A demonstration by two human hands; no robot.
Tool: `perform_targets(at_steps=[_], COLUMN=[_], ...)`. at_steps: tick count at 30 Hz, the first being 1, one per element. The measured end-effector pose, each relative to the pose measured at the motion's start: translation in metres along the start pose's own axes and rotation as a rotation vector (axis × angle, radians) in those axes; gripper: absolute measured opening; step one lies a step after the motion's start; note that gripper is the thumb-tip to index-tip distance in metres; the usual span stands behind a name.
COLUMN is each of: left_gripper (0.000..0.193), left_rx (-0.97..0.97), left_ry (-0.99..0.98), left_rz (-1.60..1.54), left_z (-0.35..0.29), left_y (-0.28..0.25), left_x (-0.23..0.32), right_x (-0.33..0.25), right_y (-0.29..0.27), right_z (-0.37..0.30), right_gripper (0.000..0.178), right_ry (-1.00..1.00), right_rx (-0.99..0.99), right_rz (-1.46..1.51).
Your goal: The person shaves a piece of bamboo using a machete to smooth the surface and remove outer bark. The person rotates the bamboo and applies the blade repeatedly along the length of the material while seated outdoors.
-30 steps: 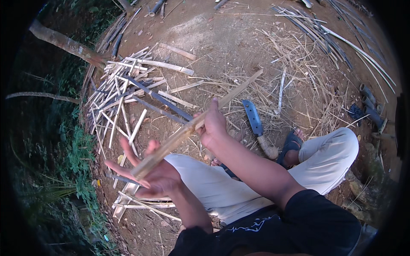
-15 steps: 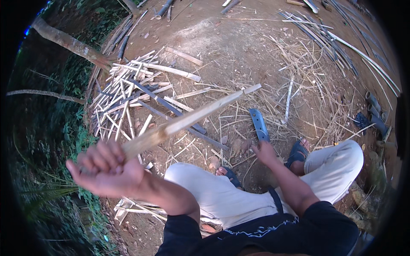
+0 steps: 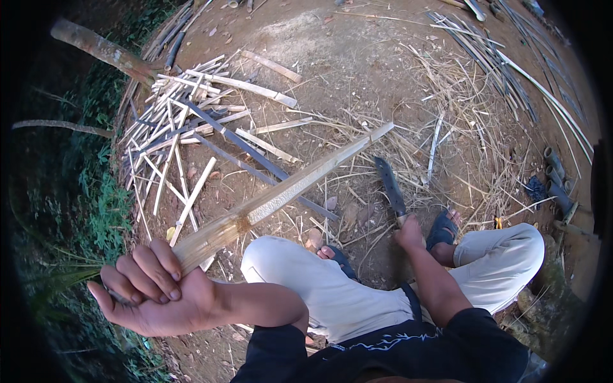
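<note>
Across your lap and the littered ground in front, the bamboo strip is slanting up from lower left to the middle, and you are now holding it with one side only. Your left hand is gripping the near end, its fingers curling over the wood side by side. Your right hand is no longer supporting the strip; its fingers are closing around the handle of the knife, which was lying loose on the ground a second ago. That is putting strip and knife under your control at once, while leaving the strip's far end without a second hand. The knife is pointing forward, its tip appearing near that far end; whether it is touching the ground, you cannot tell from here.

Beyond the strip, a pile of cut strips is spreading at left, and dry shavings are covering the ground at right. Dark stalks are lying farther off. Your left knee is sitting just below the strip, and a sandalled foot is resting just beside your knife hand; both are narrowing the room for the blade.
</note>
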State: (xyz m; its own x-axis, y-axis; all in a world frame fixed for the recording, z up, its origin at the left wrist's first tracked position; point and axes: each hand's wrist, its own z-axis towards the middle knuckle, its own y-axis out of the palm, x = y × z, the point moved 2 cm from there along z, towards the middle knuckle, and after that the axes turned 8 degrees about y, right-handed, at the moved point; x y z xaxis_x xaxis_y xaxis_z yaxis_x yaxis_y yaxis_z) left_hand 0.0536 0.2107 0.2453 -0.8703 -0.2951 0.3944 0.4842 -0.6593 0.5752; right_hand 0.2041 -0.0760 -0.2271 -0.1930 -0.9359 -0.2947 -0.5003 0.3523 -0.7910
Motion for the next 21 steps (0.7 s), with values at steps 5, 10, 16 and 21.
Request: perform_targets(at_steps=[5, 10, 16, 21], left_gripper=[0.045, 0.045, 0.045, 0.042], left_rx=[-0.04, -0.192, -0.143, -0.123], left_ry=[0.008, -0.069, -0.017, 0.045], left_rz=[0.039, -0.146, -0.06, -0.007], left_z=[0.001, -0.005, -0.013, -0.028], left_y=[0.001, 0.006, 0.017, 0.053], left_x=[0.006, 0.003, 0.011, 0.011], right_x=[-0.042, -0.037, -0.08, -0.127], right_y=[-0.095, -0.178, -0.226, -0.223], right_z=[-0.029, -0.051, -0.156, -0.198], right_gripper=[0.052, 0.042, 0.039, 0.039], right_ry=[-0.087, -0.01, -0.426, -0.851], right_rx=[0.11, -0.046, 0.214, 0.116], right_rz=[-0.012, 0.257, 0.513, 0.493])
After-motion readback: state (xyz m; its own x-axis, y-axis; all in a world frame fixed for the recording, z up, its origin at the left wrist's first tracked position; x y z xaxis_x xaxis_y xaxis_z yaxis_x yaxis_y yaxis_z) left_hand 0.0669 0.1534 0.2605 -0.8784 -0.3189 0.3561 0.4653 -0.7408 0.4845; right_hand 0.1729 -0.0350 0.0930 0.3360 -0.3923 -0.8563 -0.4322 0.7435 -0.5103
